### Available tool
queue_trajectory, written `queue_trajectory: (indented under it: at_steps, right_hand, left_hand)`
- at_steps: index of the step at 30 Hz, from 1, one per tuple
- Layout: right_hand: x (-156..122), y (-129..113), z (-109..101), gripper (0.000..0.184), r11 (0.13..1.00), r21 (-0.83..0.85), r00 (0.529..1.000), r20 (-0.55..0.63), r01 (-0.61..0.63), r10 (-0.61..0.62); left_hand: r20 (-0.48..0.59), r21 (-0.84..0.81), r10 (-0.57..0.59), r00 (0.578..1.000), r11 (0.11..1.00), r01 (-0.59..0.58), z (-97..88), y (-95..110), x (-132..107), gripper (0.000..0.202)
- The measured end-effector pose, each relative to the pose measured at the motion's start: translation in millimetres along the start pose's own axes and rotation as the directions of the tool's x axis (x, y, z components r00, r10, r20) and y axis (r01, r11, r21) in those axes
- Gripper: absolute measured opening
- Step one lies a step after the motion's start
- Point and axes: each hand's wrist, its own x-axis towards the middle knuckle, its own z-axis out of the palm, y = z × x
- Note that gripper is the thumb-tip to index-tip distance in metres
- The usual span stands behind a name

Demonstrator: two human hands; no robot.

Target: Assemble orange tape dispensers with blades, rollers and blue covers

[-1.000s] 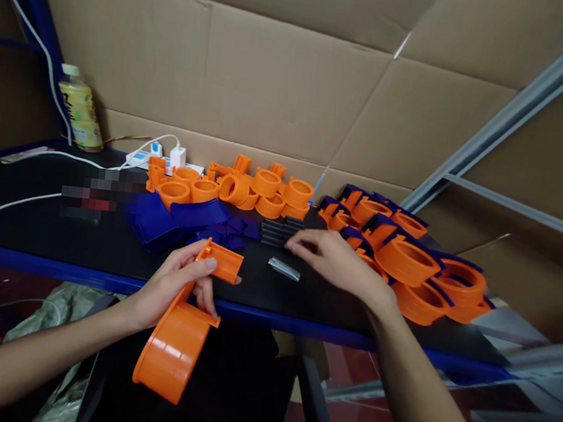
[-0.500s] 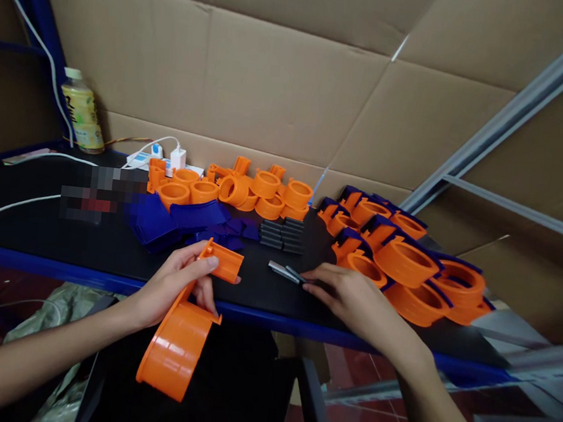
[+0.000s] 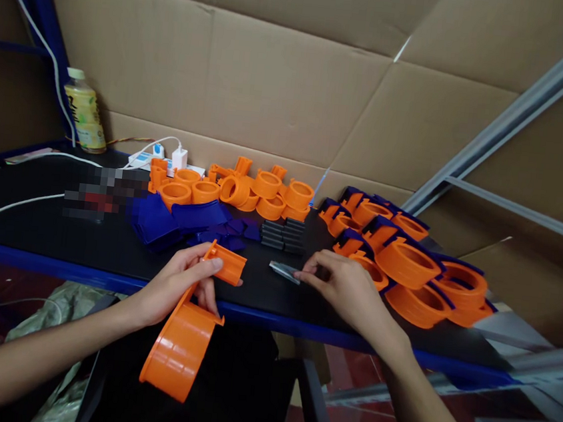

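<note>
My left hand (image 3: 186, 278) is closed on the flat arm of an orange plastic tape dispenser (image 3: 181, 351). Its thumb presses on the short upper part, and the wide ring hangs below the table edge. Over the black table top, my right hand (image 3: 337, 281) pinches the near end of a thin grey metal strip (image 3: 286, 271). This strip lies against or among others like it; how many cannot be made out. Behind the strips are several dark grey rollers (image 3: 282, 234) in rows. Blue plastic pieces (image 3: 200, 214) are piled left of the rollers.
Orange dispenser bodies (image 3: 266, 186) stand in a heap at the back. On the right, orange dispensers with blue parts (image 3: 409, 261) are stacked near a metal frame (image 3: 514, 104). A bottle (image 3: 85, 113), a power strip with white charger (image 3: 179, 158) and cables occupy the left.
My right fingers have shifted slightly and curled more. The strip at their tips, angled away from the others before, now lies nearly in line with them. My left hand keeps its hold.
</note>
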Motion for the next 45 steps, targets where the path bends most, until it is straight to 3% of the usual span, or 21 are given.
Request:
queue_trajectory:
  at_steps: [5, 11, 16, 23, 30, 33, 35, 37, 41, 45]
  right_hand:
    - [1, -11, -15, 0.031, 0.979, 0.199, 0.993, -0.106, -0.035, 0.057]
    - [7, -68, -12, 0.029, 0.884, 0.467, 0.997, -0.074, 0.024, 0.012]
    - [14, -91, 3, 0.022, 0.897, 0.431, 0.994, -0.087, 0.1, -0.069]
    - [16, -90, -1, 0.019, 0.913, 0.383, 0.987, -0.134, 0.138, -0.092]
    - [25, -101, 9, 0.019, 0.92, 0.337, 0.979, -0.099, 0.2, -0.177]
    - [45, -92, 1, 0.03, 0.956, 0.244, 0.986, -0.069, 0.164, -0.151]
    - [65, -71, -5, 0.039, 0.999, 0.003, 0.999, -0.034, 0.034, -0.034]
    - [87, -44, -8, 0.041, 0.929, -0.34, 0.987, 0.014, -0.147, 0.161]
    - [115, 6, 1, 0.036, 0.866, -0.451, 0.945, 0.127, -0.215, 0.301]
    - [121, 29, 15, 0.039, 0.846, -0.484, 0.912, 0.204, -0.222, 0.356]
  left_hand:
    - [0.025, 0.044, 0.005, 1.0, 0.999, -0.006, 0.5, -2, 0, 0.032]
    - [0.046, 0.073, -0.011, 0.999, 0.997, 0.008, 2.6, -1, 0, 0.035]
    - [0.051, 0.078, 0.005, 0.999, 0.997, -0.009, 4.1, 2, 0, 0.031]
    - [0.06, 0.1, 0.01, 0.998, 0.995, -0.016, 4.6, 1, 0, 0.031]
    - [0.094, 0.12, -0.003, 0.996, 0.993, -0.008, 3.2, 1, 0, 0.028]
    - [0.064, 0.046, -0.027, 0.998, 0.999, 0.024, 1.0, 1, 1, 0.032]
    - [0.043, 0.005, -0.037, 0.998, 0.999, 0.037, 0.2, 1, 2, 0.034]
    - [0.029, -0.012, -0.039, 0.999, 0.999, 0.039, 0.3, 1, 3, 0.034]
    - [0.036, -0.034, -0.05, 0.998, 0.998, 0.051, 1.2, 2, 3, 0.037]
    - [0.052, -0.037, -0.059, 0.997, 0.997, 0.061, 1.0, 3, 3, 0.038]
